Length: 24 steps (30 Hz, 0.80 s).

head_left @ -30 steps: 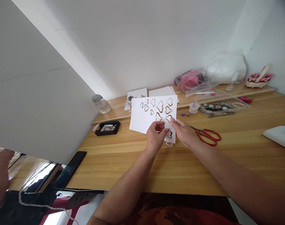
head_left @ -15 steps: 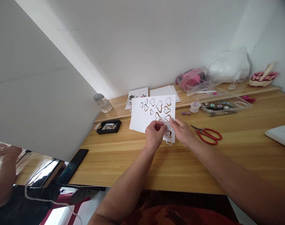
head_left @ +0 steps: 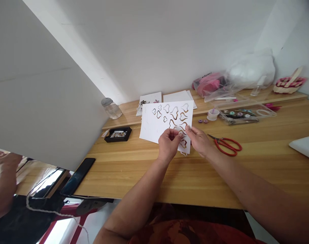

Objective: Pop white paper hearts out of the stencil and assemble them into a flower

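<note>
A white paper sheet (head_left: 150, 125) with several curved, heart-like cut-outs is held up above the wooden table. My right hand (head_left: 199, 140) grips its right edge, thumb in front and fingers behind. In front of the sheet's lower right part, my left hand (head_left: 169, 145) is closed in a pinch at the cut-outs; its fingertips partly hide what they grip. A thin curved paper strip (head_left: 184, 154) hangs just below the sheet's lower edge. To the right of my right hand lie red-handled scissors (head_left: 226, 145), apart from it.
On the table are a black tray of beads (head_left: 118, 134), a phone (head_left: 78, 176), a white spool (head_left: 213, 114) and a clear plastic box (head_left: 243, 115). A jar (head_left: 111, 108), papers (head_left: 176, 97) and a small basket (head_left: 288, 84) stand at the back. A grey partition (head_left: 42, 84) rises at left; another person's arm (head_left: 5, 179) shows beyond it.
The view has shifted slightly. Both hands keep their grip on the sheet, with the left fingertips moved only a little at the cut-outs.
</note>
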{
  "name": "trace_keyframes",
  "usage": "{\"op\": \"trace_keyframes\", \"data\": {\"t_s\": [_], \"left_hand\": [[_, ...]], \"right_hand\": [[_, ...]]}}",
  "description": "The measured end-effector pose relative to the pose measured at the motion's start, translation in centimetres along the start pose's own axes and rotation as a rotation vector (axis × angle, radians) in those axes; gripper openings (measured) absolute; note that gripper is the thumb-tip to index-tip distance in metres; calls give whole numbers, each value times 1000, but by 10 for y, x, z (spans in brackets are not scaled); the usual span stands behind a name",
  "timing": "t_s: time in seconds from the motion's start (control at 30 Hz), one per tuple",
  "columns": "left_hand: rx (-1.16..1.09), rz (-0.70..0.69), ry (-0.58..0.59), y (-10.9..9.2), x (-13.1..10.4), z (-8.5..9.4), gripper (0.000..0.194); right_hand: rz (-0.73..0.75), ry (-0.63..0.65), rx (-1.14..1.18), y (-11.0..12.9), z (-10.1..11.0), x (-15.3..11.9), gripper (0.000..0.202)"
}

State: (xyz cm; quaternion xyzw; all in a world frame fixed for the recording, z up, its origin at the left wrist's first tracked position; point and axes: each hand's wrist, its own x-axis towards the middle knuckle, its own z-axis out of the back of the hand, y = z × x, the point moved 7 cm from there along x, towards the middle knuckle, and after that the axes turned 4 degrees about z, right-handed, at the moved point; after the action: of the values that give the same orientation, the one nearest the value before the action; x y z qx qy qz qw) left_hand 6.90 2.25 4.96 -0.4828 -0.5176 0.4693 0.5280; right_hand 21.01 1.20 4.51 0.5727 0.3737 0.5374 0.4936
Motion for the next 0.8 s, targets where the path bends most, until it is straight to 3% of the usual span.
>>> {"op": "trace_keyframes", "data": {"t_s": [0.17, 0.33, 0.47, 0.57, 0.67, 0.8], "left_hand": [[-124, 108, 11, 2, 0, 4, 24], [-153, 289, 253, 10, -16, 1, 37], [17, 341, 440, 20, -33, 1, 35], [136, 390, 493, 31, -41, 6, 29], [322, 342, 456, 36, -39, 16, 18], [687, 126, 391, 25, -35, 26, 10]], "right_hand": [[-25, 4, 21, -9, 5, 5, 53], [-36, -30, 180, -16, 11, 13, 48], [-77, -41, 390, -17, 13, 19, 43], [-95, -45, 454, -19, 14, 22, 43], [-101, -59, 436, -21, 17, 23, 45], [-76, -62, 426, -20, 18, 23, 46]]}}
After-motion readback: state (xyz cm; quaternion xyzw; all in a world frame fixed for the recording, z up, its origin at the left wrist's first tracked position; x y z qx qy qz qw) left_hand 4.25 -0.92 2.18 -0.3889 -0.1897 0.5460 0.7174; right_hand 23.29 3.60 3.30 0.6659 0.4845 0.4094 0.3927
